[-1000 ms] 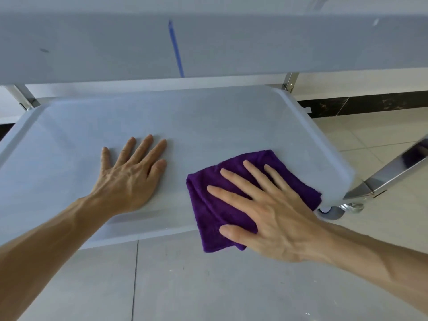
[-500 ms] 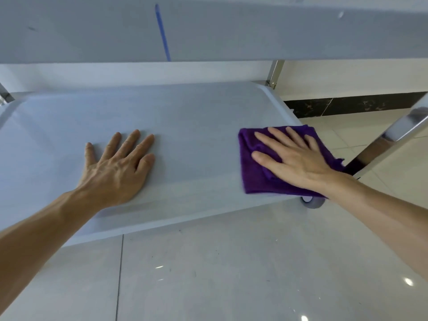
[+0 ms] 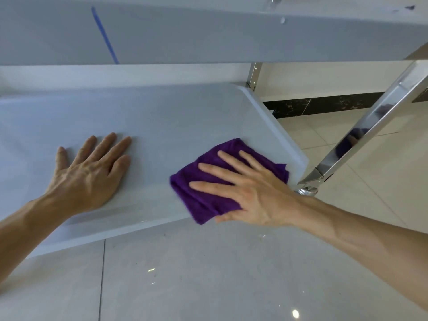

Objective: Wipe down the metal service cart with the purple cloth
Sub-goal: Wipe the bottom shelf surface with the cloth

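Note:
The metal service cart's lower shelf [image 3: 162, 117] is a pale grey tray with a raised rim. A folded purple cloth [image 3: 203, 200] lies on its near right corner, one corner hanging over the front edge. My right hand [image 3: 245, 191] presses flat on the cloth with straight, spread fingers. Further left, my left hand [image 3: 90, 177] rests flat on the bare shelf, palm down, fingers spread. The upper shelf [image 3: 208, 31] spans the top of the view and hides the back of the lower one.
A shiny metal leg [image 3: 361, 133] slants at the shelf's right corner, with a caster [image 3: 306, 191] below it. A second upright [image 3: 253, 75] stands at the far right corner. Glossy floor tiles [image 3: 208, 274] lie in front and to the right.
My right hand slid the cloth from the near middle out to the right edge, then back toward the near right corner. My left hand stayed flat in place.

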